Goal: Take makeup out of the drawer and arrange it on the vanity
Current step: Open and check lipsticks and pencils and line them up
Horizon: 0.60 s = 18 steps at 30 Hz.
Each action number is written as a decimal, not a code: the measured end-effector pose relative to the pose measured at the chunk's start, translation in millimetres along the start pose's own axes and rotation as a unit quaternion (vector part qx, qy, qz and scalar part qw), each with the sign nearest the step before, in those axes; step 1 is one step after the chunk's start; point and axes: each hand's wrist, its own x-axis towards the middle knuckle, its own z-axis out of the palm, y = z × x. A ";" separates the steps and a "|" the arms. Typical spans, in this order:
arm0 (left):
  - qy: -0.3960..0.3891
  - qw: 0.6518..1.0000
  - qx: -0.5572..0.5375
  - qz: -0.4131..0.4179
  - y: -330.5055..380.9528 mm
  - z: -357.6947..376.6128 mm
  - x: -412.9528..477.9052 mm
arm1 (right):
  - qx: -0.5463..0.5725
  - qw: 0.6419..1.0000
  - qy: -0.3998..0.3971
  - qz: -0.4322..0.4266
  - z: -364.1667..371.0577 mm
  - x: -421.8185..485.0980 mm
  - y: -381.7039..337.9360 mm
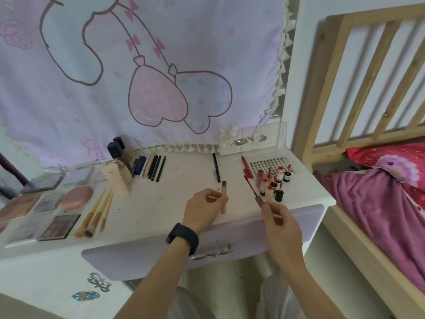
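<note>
My left hand (203, 209), with a black watch on the wrist, grips a pale pink lip stick tube (223, 196) held upright over the white vanity top (174, 194). My right hand (279, 223) pinches a long reddish lip gloss tube (253, 189) that slants up to the left. Just beyond it stands a cluster of small red and dark lip gloss bottles (272, 183). A black pencil (216, 168) and a red pencil (246, 166) lie further back. The lilac drawer front (161, 252) with its metal handle sits below my wrists.
On the left lie eyeshadow palettes (58, 226), a pink compact (77, 196), several brushes (99, 212), a row of dark pencils (151, 168) and cream tubes (117, 178). A clear acrylic box (259, 143) stands at the back right. A wooden bed frame (358, 107) with pink bedding is on the right.
</note>
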 end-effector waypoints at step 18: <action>0.012 0.990 0.132 -0.051 25.3 36.7 7.1 | -0.206 0.970 0.103 -0.073 25.0 25.3 23.8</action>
